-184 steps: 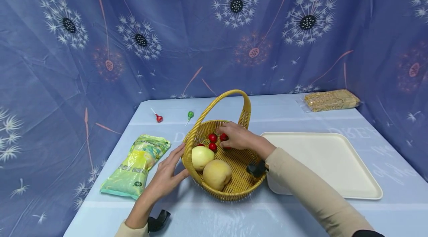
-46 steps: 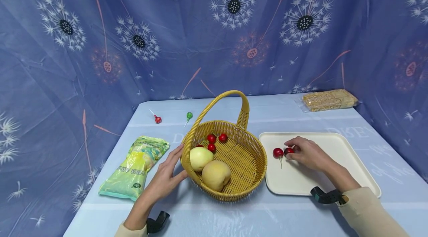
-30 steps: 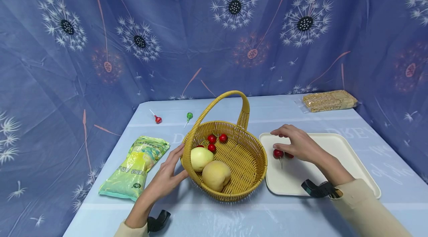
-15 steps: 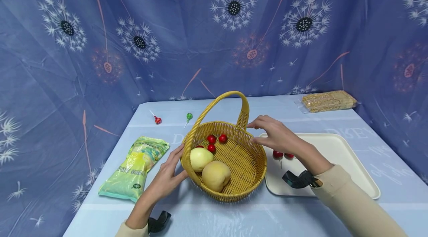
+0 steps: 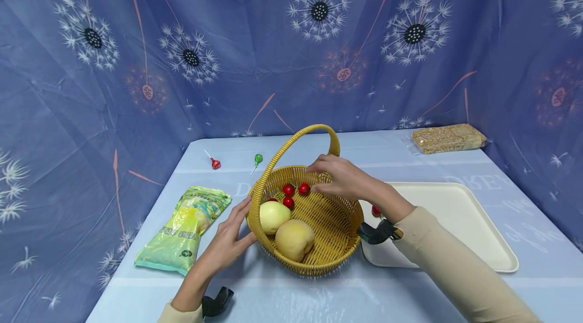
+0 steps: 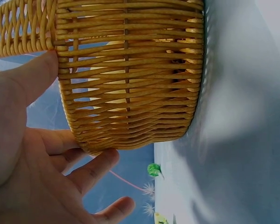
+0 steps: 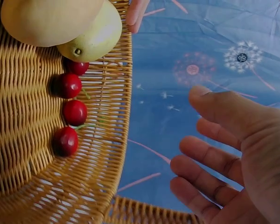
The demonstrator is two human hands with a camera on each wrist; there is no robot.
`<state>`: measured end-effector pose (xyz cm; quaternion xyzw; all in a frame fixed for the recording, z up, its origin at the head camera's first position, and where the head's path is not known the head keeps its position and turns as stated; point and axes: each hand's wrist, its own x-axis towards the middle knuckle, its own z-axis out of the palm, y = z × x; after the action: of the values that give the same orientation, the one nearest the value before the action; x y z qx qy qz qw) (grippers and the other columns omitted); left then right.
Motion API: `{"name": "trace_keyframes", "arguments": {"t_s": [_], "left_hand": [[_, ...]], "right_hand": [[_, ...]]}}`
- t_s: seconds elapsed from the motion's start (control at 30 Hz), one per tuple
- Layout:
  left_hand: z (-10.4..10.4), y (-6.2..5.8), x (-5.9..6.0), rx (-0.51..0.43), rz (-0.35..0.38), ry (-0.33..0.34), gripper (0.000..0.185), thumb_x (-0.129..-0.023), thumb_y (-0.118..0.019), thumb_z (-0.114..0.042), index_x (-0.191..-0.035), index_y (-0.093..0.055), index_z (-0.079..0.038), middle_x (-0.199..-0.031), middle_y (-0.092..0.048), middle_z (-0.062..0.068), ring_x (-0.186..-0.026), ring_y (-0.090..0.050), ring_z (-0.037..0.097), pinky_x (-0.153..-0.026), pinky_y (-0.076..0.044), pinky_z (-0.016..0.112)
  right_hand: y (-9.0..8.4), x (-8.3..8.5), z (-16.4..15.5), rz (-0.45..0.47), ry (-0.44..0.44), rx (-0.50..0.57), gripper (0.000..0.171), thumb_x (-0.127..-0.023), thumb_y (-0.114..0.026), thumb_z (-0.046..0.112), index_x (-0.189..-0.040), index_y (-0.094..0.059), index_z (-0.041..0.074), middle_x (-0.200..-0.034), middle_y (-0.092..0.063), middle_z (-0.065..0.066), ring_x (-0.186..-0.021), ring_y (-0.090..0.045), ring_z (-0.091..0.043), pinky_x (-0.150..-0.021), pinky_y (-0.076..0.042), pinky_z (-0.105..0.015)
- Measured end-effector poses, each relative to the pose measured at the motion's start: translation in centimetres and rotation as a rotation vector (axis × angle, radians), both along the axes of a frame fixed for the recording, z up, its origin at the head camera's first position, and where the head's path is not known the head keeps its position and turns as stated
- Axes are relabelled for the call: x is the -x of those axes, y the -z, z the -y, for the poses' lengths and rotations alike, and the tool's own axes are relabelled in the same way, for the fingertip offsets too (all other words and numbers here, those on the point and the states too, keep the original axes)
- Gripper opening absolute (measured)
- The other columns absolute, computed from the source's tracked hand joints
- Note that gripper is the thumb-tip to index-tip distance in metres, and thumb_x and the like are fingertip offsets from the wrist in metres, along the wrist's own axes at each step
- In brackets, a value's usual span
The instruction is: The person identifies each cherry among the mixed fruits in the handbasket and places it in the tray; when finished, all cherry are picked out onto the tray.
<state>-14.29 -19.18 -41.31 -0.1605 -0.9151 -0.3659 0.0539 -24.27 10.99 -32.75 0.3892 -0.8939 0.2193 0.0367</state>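
Observation:
A yellow wicker basket [image 5: 332,234] with a tall handle stands mid-table. Several red cherries [image 5: 303,189] lie at its far left side, behind a pale green fruit [image 5: 274,216] and a yellow peach [image 5: 295,240]. My left hand [image 5: 230,239] rests on the basket's outer left side, thumb and fingertips at the wicker in the left wrist view. Over the far right rim hovers my right hand [image 5: 342,176], fingers spread and holding nothing, its fingertips near the closest cherry. The right wrist view shows those cherries [image 7: 65,141] in a row, apart from the hand.
Right of the basket lies a cream tray [image 5: 451,227] with a cherry [image 5: 376,211] on it, partly hidden by my right wrist. A green snack bag [image 5: 184,229] lies left. Red [image 5: 215,164] and green lollipops [image 5: 258,158] and a packaged grain bar [image 5: 448,138] lie farther back.
The right hand let go of a cherry on the tray beside another one, then moved left, over the basket's rim. The left hand has stayed at the basket's side.

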Motion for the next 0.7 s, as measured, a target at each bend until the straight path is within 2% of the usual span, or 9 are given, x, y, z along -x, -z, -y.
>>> {"name": "trace_keyframes", "arguments": {"t_s": [0.3, 0.5, 0.7], "left_hand": [[0.0, 0.0, 0.0, 0.006, -0.003, -0.004, 0.072, -0.088, -0.064, -0.035, -0.149, -0.029, -0.017, -0.156, -0.025, 0.008, -0.141, -0.030, 0.034, -0.102, -0.025, 0.059], [0.0, 0.0, 0.0, 0.010, 0.000, -0.008, 0.072, -0.089, -0.064, -0.036, -0.149, -0.030, -0.017, -0.156, -0.026, 0.007, -0.141, -0.030, 0.034, -0.102, -0.025, 0.059], [0.0, 0.0, 0.0, 0.011, 0.009, -0.017, 0.072, -0.088, -0.064, -0.036, -0.149, -0.030, -0.018, -0.157, -0.026, 0.007, -0.141, -0.030, 0.033, -0.101, -0.025, 0.059]], "right_hand": [[1.3, 1.3, 2.6, 0.099, -0.011, -0.038, 0.040, -0.087, -0.067, 0.032, -0.124, -0.061, 0.018, -0.117, -0.060, -0.001, -0.114, -0.054, -0.021, -0.092, -0.046, -0.041], [2.4, 2.1, 3.8, 0.158, -0.022, -0.074, 0.041, -0.088, -0.066, 0.032, -0.126, -0.058, 0.020, -0.120, -0.059, -0.001, -0.115, -0.053, -0.022, -0.092, -0.046, -0.038], [3.7, 2.8, 4.7, 0.187, -0.043, -0.114, 0.043, -0.088, -0.067, 0.027, -0.128, -0.057, 0.017, -0.128, -0.058, -0.003, -0.117, -0.051, -0.021, -0.094, -0.045, -0.039]]}}
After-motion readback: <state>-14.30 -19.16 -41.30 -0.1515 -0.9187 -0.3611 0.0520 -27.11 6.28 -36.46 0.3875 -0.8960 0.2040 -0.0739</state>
